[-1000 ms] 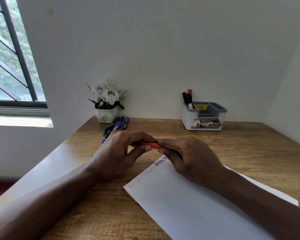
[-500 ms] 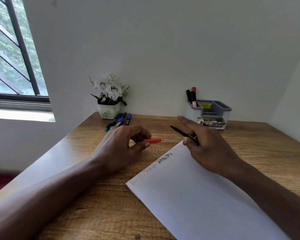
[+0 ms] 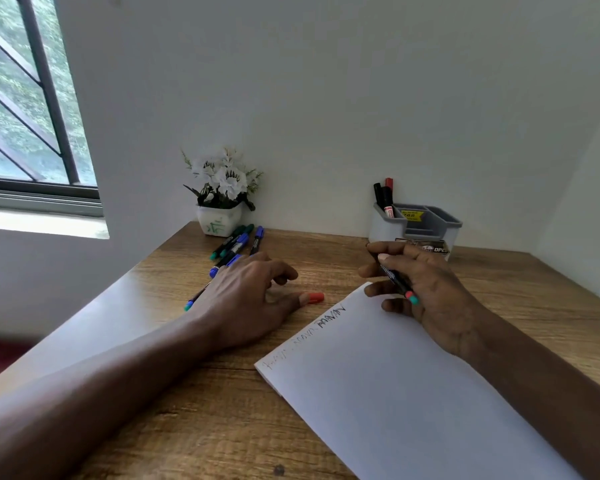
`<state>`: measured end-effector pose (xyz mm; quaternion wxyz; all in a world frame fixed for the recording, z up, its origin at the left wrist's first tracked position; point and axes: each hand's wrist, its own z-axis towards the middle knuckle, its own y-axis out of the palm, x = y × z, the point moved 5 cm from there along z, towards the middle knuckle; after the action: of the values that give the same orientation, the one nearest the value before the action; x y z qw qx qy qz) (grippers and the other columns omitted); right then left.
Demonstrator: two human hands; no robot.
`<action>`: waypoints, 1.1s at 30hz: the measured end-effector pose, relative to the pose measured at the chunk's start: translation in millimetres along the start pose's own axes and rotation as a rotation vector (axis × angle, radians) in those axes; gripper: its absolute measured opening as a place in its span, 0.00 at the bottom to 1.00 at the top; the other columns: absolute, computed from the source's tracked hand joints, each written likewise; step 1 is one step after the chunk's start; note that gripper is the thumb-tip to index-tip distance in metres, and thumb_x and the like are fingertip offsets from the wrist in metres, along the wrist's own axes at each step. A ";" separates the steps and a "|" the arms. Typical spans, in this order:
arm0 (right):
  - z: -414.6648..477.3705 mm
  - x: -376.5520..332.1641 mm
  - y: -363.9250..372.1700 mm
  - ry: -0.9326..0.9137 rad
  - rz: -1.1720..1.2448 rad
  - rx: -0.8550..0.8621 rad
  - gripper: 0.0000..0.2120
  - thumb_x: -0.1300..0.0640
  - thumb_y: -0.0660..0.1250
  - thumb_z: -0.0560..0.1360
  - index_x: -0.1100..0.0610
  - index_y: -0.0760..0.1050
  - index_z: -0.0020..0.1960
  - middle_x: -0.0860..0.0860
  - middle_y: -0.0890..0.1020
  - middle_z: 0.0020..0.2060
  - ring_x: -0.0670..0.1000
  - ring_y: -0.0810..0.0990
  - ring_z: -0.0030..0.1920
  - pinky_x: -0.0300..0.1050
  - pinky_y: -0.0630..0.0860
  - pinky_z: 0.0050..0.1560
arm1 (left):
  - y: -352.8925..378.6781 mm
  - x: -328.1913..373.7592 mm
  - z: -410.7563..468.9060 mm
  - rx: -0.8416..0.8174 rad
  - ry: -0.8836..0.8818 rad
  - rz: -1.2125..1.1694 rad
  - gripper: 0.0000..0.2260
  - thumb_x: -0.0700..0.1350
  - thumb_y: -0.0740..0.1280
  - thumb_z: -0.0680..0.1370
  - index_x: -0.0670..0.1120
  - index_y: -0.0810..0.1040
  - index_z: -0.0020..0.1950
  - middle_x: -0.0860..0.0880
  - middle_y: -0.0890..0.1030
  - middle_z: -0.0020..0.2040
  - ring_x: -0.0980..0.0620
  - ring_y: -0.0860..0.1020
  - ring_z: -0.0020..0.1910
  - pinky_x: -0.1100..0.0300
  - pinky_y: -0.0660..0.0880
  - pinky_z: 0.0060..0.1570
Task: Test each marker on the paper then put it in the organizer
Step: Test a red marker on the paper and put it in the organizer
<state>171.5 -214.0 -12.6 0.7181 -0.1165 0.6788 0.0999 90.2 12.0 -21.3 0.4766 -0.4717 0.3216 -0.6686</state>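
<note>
Marker [image 3: 395, 277], gripped in curled fingers of the right hand [image 3: 426, 289] above the paper [image 3: 395, 393], points its tail at it; left hand [image 3: 243, 299] rests loose, thumb touching red cap [image 3: 315, 297].

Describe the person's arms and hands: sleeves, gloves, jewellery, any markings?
The left forearm and right forearm are bare to the frame edge, and no sleeves show. The left hand and right hand are bare too: no gloves, rings, watch, bands or markings visible. The upper arms are out of view.
</note>
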 end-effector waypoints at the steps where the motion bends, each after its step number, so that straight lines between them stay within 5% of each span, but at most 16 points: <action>1: 0.5 1.8 -0.3 0.016 0.022 -0.012 0.11 0.59 0.63 0.82 0.52 0.82 0.58 0.57 0.88 0.47 0.52 0.84 0.38 0.41 0.78 0.30 | 0.3 0.4 -0.8 -0.019 -0.013 0.005 0.33 0.76 0.59 0.71 0.58 0.75 0.69 0.60 0.76 0.61 0.60 0.75 0.59 0.58 0.75 0.56; 4: 0.3 7.3 1.8 0.023 0.032 -0.037 0.13 0.62 0.60 0.83 0.55 0.82 0.59 0.60 0.87 0.46 0.53 0.83 0.36 0.40 0.78 0.29 | 2.5 4.1 -2.2 -0.105 -0.030 0.024 0.42 0.79 0.55 0.69 0.56 0.69 0.75 0.56 0.70 0.73 0.56 0.71 0.69 0.53 0.71 0.66; 9: -5.5 12.2 17.9 0.004 -0.009 -0.096 0.18 0.65 0.52 0.82 0.62 0.81 0.59 0.60 0.85 0.42 0.53 0.81 0.36 0.41 0.75 0.32 | 7.6 7.4 -1.6 -0.261 -0.045 0.050 0.42 0.75 0.59 0.72 0.54 0.60 0.81 0.56 0.59 0.81 0.54 0.63 0.77 0.55 0.63 0.71; 13: -9.5 10.4 22.2 -0.102 -0.122 -0.167 0.13 0.70 0.66 0.77 0.57 0.82 0.57 0.53 0.85 0.42 0.50 0.81 0.42 0.39 0.77 0.34 | 9.4 7.2 -0.8 -0.297 -0.045 0.065 0.40 0.73 0.60 0.74 0.54 0.61 0.80 0.55 0.60 0.81 0.53 0.62 0.77 0.53 0.62 0.73; 15: -12.0 9.3 23.3 -0.178 -0.180 -0.158 0.11 0.60 0.75 0.74 0.56 0.80 0.55 0.51 0.81 0.40 0.48 0.79 0.40 0.41 0.77 0.34 | 10.1 6.5 -0.5 -0.302 -0.043 0.068 0.40 0.73 0.60 0.74 0.54 0.61 0.80 0.55 0.59 0.81 0.52 0.62 0.77 0.52 0.61 0.74; 18: -16.1 6.1 27.0 -0.204 -0.181 -0.164 0.15 0.46 0.70 0.75 0.59 0.77 0.46 0.52 0.75 0.31 0.51 0.74 0.33 0.44 0.73 0.31 | 10.4 7.0 -0.2 -0.314 -0.043 0.069 0.39 0.72 0.60 0.75 0.54 0.60 0.81 0.55 0.59 0.82 0.52 0.61 0.78 0.52 0.60 0.75; 21: -16.5 5.2 29.3 -0.172 -0.196 -0.226 0.12 0.54 0.63 0.83 0.62 0.79 0.49 0.58 0.79 0.31 0.55 0.77 0.33 0.46 0.72 0.32 | 11.0 6.7 0.5 -0.318 -0.043 0.075 0.39 0.72 0.60 0.75 0.55 0.60 0.81 0.55 0.58 0.82 0.52 0.60 0.79 0.51 0.59 0.75; 29: -13.6 10.4 27.7 -0.143 -0.291 -0.263 0.06 0.66 0.69 0.77 0.61 0.83 0.52 0.58 0.85 0.35 0.51 0.82 0.34 0.42 0.80 0.35 | 11.5 5.9 0.8 -0.332 -0.042 0.080 0.38 0.72 0.60 0.75 0.56 0.59 0.81 0.55 0.57 0.82 0.52 0.59 0.79 0.51 0.57 0.76; 33: -12.7 10.2 29.6 -0.158 -0.359 -0.263 0.03 0.68 0.72 0.73 0.63 0.83 0.45 0.59 0.83 0.33 0.52 0.80 0.33 0.44 0.78 0.35 | 11.8 7.1 0.3 -0.342 -0.046 0.089 0.38 0.71 0.60 0.76 0.55 0.58 0.81 0.55 0.56 0.82 0.52 0.58 0.79 0.51 0.56 0.76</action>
<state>151.1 -189.7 -24.4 0.7540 -0.3195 0.5700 0.0669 93.8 1.3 -29.2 0.4257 -0.5463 0.4404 -0.5714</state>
